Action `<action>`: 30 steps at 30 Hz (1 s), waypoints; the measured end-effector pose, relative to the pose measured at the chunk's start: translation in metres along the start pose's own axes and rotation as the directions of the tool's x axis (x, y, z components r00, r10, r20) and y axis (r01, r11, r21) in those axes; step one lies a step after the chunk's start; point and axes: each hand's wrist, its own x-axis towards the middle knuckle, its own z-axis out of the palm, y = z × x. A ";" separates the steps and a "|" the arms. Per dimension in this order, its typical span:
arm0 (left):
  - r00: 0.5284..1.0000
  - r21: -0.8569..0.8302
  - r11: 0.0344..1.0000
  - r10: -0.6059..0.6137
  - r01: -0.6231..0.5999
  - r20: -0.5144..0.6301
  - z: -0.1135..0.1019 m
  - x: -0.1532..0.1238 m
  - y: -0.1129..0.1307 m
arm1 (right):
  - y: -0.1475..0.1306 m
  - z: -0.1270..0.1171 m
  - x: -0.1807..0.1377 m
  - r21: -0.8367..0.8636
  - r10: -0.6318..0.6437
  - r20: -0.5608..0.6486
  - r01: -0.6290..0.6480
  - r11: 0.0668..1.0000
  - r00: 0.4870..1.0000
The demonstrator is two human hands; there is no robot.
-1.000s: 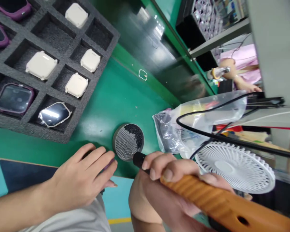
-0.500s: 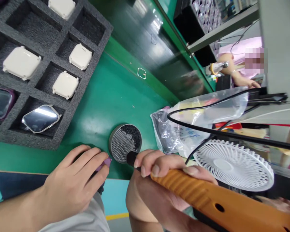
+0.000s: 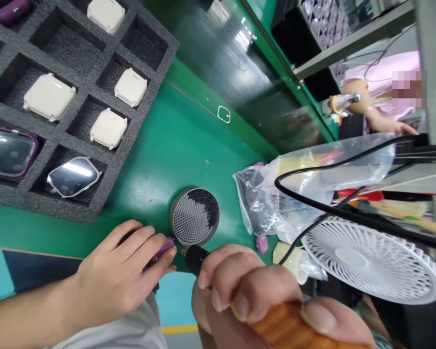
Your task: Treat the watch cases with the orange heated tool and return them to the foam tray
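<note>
In the grey foam tray point(image 3: 58, 207) sit pale watch cases point(image 3: 109, 129); the round dish point(image 3: 187, 220) holds small black pieces point(image 3: 209, 206). Beside it, the left hand point(image 3: 125, 271) curls over a purple piece point(image 3: 163, 248); the right hand point(image 3: 254, 286) grips an orange-handled driver point(image 3: 276, 327), its tip shifted from dish toward piece.
</note>
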 end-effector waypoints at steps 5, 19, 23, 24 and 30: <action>1.000 -0.005 1.000 -0.012 0.012 -0.018 0.001 0.002 0.000 | 0.002 0.002 0.002 0.015 -0.007 -0.009 0.007 1.000 1.000; 0.998 -0.023 0.998 -0.060 0.060 -0.019 0.004 -0.004 0.003 | -0.014 -0.012 0.024 -0.043 0.322 0.266 -0.323 0.945 0.908; 0.998 -0.018 0.998 -0.057 0.057 -0.014 0.005 -0.005 0.002 | -0.017 -0.023 0.035 -0.097 0.372 0.385 -0.364 0.927 0.845; 0.998 -0.018 0.998 -0.056 0.056 -0.017 0.005 -0.004 0.002 | -0.016 -0.024 0.038 -0.109 0.354 0.451 -0.343 0.933 0.820; 0.999 0.016 1.000 -0.024 0.025 -0.038 0.004 -0.001 0.001 | -0.009 0.002 0.022 -0.060 0.127 0.198 -0.117 0.991 0.972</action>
